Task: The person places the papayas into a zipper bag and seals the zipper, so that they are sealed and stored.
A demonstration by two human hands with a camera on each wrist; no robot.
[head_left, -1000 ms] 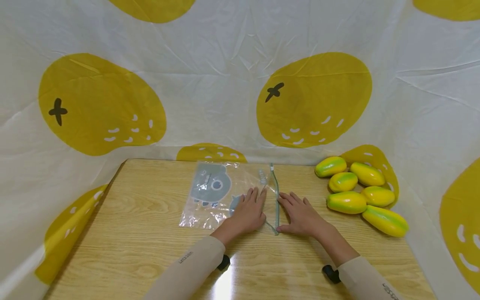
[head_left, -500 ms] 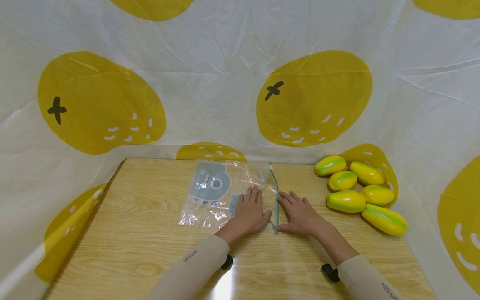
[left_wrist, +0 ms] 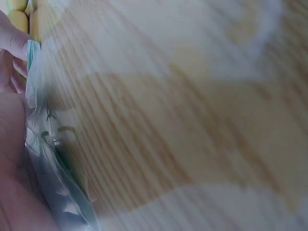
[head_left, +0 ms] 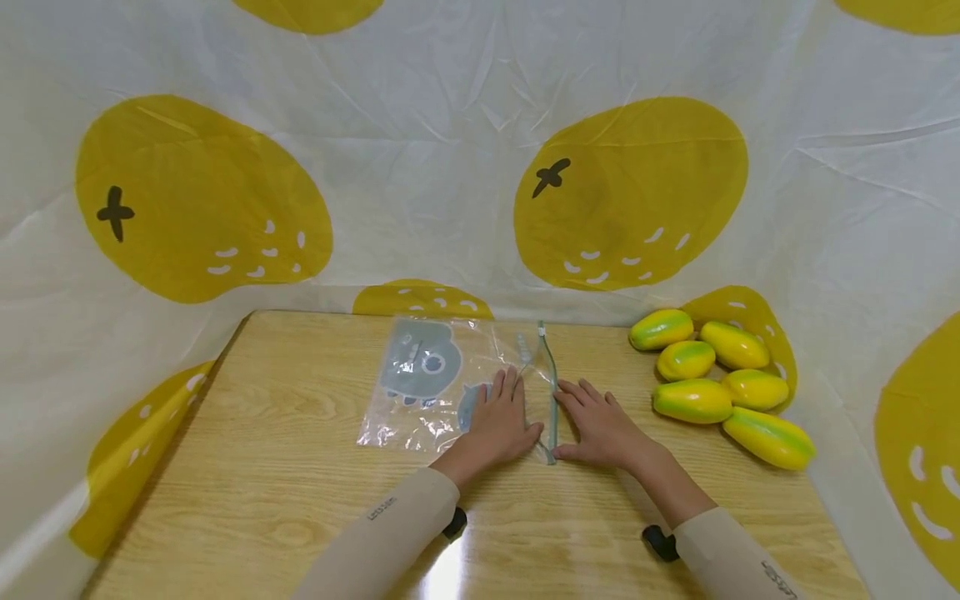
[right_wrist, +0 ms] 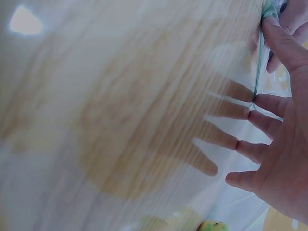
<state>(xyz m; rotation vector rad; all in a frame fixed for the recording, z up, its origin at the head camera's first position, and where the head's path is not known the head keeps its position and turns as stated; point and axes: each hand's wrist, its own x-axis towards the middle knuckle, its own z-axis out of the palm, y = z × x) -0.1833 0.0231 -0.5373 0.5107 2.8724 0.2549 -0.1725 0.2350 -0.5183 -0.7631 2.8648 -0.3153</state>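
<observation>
Zip bag [head_left: 448,387]: flat, left of yellow fruit [head_left: 692,402]. Left hand [head_left: 501,423]: fingers extended, resting on bag. Right hand [head_left: 604,429]: fingers spread, touching green strip [head_left: 554,425]; neither gripping. We judge: uneven pressure could skew bag.

I can make out one dark word on the person's left sleeve [head_left: 378,537], printed lengthwise along the forearm in the head view; I read it as starting "Less", and its last letters blur for me. The right sleeve [head_left: 731,557] carries similar small dark lettering [head_left: 778,579], slanting down along the cloth near the bottom edge; I see what looks like "Less" there too, the rest unclear. On the plastic bag [head_left: 427,423], near its green zip [head_left: 554,417], I see a small pale grey print [head_left: 523,347], too small to read.
</observation>
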